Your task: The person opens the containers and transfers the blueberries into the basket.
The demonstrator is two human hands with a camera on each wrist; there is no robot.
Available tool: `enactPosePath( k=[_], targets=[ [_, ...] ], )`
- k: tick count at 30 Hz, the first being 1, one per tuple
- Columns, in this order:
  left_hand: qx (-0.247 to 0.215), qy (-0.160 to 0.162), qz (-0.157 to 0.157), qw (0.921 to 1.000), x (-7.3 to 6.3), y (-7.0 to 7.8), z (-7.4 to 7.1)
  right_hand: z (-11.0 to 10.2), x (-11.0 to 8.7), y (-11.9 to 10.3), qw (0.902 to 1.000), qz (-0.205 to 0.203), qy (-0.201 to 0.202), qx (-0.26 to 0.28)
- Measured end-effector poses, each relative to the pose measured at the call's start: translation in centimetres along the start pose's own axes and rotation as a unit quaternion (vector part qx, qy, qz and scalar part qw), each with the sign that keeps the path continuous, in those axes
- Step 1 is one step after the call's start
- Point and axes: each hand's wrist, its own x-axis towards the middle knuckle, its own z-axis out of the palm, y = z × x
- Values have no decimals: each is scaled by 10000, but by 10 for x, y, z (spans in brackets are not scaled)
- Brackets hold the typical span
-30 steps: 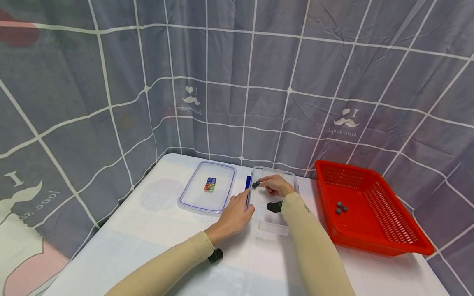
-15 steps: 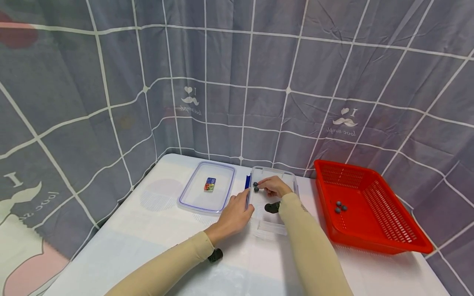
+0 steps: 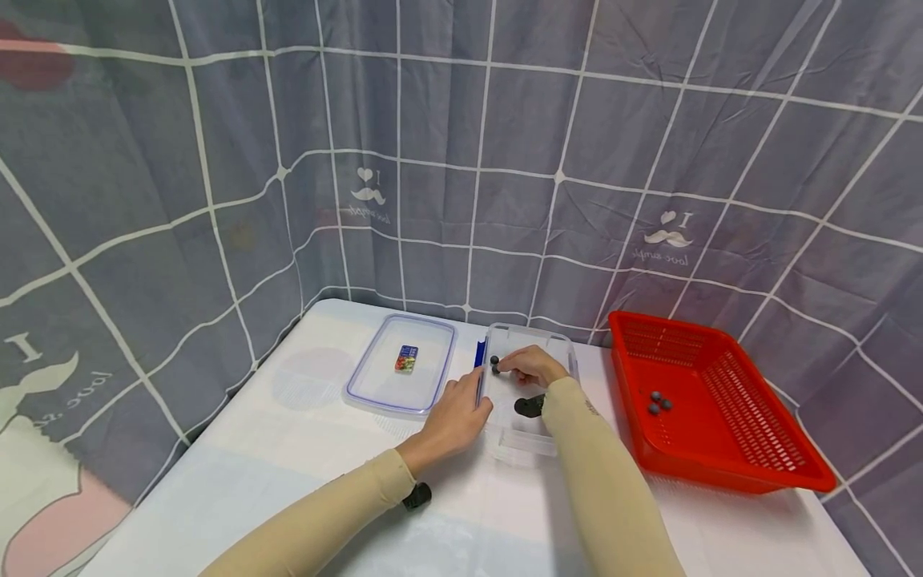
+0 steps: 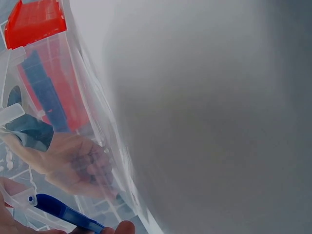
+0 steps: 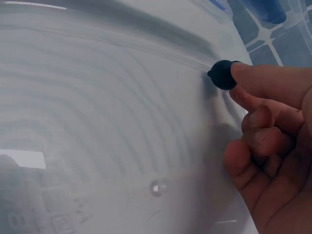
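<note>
A clear plastic box (image 3: pixel 530 442) with blue latches stands on the table, with two dark blue blueberries (image 3: pixel 494 360) near its left wall. My left hand (image 3: pixel 453 418) grips that wall by the blue latch (image 4: pixel 63 210); its fingertips show at the bottom of the left wrist view. Inside the box, my right hand (image 3: pixel 534 366) pinches a blueberry (image 5: pixel 222 75) between thumb and index finger, the other fingers curled. That berry is close to the box floor in the right wrist view, and a second one is mostly hidden behind the thumb.
Left of the box lies its clear lid (image 3: pixel 376 385) with a blue seal and a fruit label (image 3: pixel 406 359). A red slotted basket (image 3: pixel 710 433) at the right holds several blueberries (image 3: pixel 654 409). A grey checked curtain (image 3: pixel 519 200) hangs behind the table.
The two blueberries in the box have turned from side by side to one in front of the other, and my right hand has shifted slightly with them. The left hand keeps its grip.
</note>
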Motion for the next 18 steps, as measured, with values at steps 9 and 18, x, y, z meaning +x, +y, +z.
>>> enactPosePath(
  k=[9,18],
  targets=[
    [52,-48,-5,10000,2,1,-3,2,2,-4,9998,-55,70,-175],
    [-17,-59,-48,10000,-1,0,-2,3,0,-3,9996,16,-13,-279]
  ],
)
